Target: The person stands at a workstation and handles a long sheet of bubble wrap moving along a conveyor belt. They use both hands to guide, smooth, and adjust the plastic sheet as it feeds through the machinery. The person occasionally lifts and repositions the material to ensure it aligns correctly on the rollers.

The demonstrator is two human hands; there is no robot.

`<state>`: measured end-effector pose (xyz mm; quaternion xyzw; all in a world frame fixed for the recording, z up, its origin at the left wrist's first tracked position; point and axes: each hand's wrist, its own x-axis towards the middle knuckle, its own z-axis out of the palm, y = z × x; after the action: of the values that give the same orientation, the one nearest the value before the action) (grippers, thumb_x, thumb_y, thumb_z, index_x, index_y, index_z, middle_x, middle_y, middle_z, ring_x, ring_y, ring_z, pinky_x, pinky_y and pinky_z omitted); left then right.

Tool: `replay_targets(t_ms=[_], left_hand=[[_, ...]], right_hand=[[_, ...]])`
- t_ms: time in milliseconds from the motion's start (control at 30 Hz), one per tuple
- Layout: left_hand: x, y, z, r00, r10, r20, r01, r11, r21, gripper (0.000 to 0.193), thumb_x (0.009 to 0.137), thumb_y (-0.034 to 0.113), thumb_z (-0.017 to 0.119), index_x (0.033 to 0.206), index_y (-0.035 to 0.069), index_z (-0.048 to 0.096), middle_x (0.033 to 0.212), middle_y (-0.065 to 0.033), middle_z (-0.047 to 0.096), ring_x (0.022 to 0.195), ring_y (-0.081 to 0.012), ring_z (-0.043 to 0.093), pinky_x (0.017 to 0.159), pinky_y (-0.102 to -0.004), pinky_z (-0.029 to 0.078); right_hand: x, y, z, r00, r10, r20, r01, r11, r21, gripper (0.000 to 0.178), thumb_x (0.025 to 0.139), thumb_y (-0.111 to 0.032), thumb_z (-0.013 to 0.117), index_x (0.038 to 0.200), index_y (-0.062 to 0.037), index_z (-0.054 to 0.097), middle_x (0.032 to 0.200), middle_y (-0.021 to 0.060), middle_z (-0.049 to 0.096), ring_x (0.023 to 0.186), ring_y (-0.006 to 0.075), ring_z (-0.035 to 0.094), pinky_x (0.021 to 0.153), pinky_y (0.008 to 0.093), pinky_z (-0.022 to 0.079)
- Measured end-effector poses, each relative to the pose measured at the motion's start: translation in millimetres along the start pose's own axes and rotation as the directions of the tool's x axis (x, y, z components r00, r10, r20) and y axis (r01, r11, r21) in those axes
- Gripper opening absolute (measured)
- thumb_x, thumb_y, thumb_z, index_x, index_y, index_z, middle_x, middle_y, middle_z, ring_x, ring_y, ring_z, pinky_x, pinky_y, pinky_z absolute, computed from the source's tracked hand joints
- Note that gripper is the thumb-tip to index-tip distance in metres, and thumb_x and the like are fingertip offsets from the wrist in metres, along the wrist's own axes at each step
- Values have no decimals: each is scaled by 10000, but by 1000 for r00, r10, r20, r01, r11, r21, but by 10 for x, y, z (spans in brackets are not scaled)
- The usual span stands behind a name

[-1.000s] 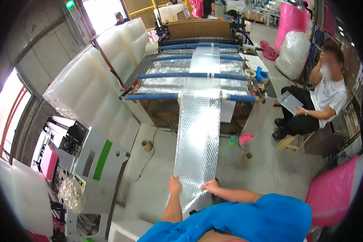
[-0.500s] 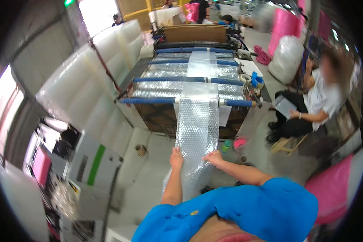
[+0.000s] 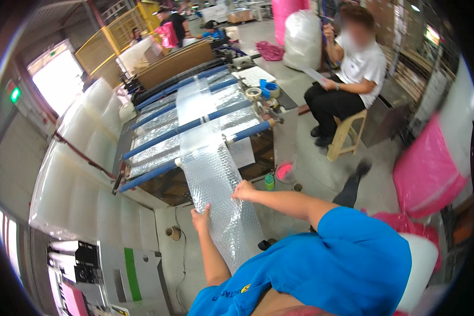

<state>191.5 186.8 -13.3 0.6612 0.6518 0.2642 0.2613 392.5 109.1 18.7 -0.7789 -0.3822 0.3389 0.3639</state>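
Note:
A long strip of clear bubble wrap (image 3: 209, 167) comes off a machine with blue rollers (image 3: 195, 126) and hangs down toward my body. My left hand (image 3: 201, 217) grips its left edge, thumb up on the near face. On the opposite edge, slightly higher up, my right hand (image 3: 244, 190) pinches the film between thumb and fingers. Between the two hands the sheet is spread fairly flat, and its lower end passes down in front of my blue shirt. Fingertips behind the film are hard to see.
To the right, a person in a white shirt (image 3: 361, 71) sits on a wooden stool (image 3: 347, 134). Tape rolls (image 3: 253, 94) lie on the machine's side. A green bottle (image 3: 269, 182) and pink container (image 3: 284, 171) stand on the floor. Large wrapped rolls (image 3: 84, 174) line the left.
My view has swung right and tilted, so the machine now appears slanted at left. Both hands still hold the bubble wrap; the right one now sits higher than the left.

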Motion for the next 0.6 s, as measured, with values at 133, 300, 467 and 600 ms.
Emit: replay_targets(t_ms=[133, 300, 467, 600], left_hand=[[-176, -273, -87, 951, -193, 241, 212, 976, -55, 731, 561, 472, 678, 1050, -13, 435, 868, -165, 574, 780, -262, 559, 675, -343, 436], [-762, -228, -283, 911, -253, 324, 287, 956, -58, 677, 608, 447, 665, 999, -58, 440, 935, -202, 543, 882, -267, 535, 725, -357, 423], [-1006, -274, -273, 967, -255, -28, 253, 930, 267, 616, 672, 508, 558, 1064, 49, 437, 835, -170, 582, 765, -304, 563, 648, -391, 428], [-1036, -26, -382, 965, -262, -23, 261, 939, 224, 513, 740, 487, 474, 1067, 93, 441, 882, -214, 555, 833, -354, 530, 685, -410, 414]], right_hand=[[26, 6, 19, 992, 94, 80, -97, 995, 36, 226, 545, -230, 701, 534, -45, 572, 504, 38, 540, 473, 124, 508, 473, 274, 418], [216, 201, -39, 994, -89, 58, 87, 996, 29, 194, 559, -224, 689, 582, -54, 600, 566, 43, 578, 516, 124, 535, 511, 276, 432], [-44, 239, 61, 995, -104, 8, 102, 985, 137, 204, 580, -218, 693, 630, -40, 604, 575, 30, 567, 549, 91, 516, 539, 247, 417], [-140, 416, 142, 993, -112, 20, 90, 879, 469, 205, 625, -159, 683, 772, -44, 596, 684, 19, 572, 596, 87, 505, 548, 234, 411]])
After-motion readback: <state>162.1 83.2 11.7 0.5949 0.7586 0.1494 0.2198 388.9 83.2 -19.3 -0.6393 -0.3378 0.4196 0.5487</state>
